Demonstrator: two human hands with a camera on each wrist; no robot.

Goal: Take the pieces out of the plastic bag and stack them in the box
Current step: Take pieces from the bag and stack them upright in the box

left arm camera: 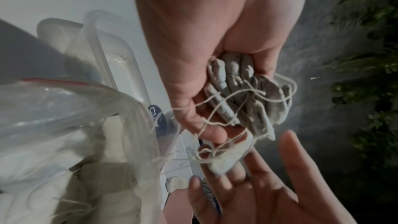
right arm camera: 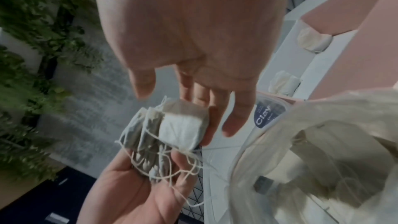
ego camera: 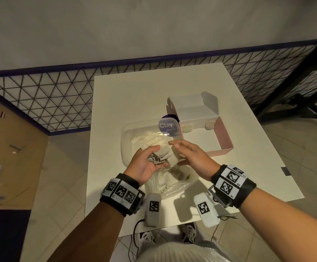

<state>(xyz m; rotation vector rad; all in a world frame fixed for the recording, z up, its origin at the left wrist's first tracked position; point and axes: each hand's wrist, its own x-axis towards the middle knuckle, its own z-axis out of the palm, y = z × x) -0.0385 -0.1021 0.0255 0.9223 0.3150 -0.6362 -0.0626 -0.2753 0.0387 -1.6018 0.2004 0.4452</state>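
My left hand point(ego camera: 147, 163) grips a bundle of tea bags point(ego camera: 158, 157) with tangled white strings, held above the table's near side. The wrist views show the bundle point(left arm camera: 243, 94) point(right arm camera: 172, 125) packed between the left thumb and fingers. My right hand point(ego camera: 188, 153) is beside it, fingers straight, fingertips against the bundle's outer bag. The clear plastic bag point(ego camera: 172, 184) with more tea bags lies open under my hands. The pink and white box point(ego camera: 224, 135) stands open at the right, with two small stacks of tea bags point(ego camera: 187, 127) along its inner wall.
A clear plastic container point(ego camera: 130, 135) with a blue "Clay" label sits just beyond my hands, touching the box's left corner. The white table point(ego camera: 131, 91) has a wire mesh fence behind it. A cardboard box point(ego camera: 12, 148) stands on the floor at the left.
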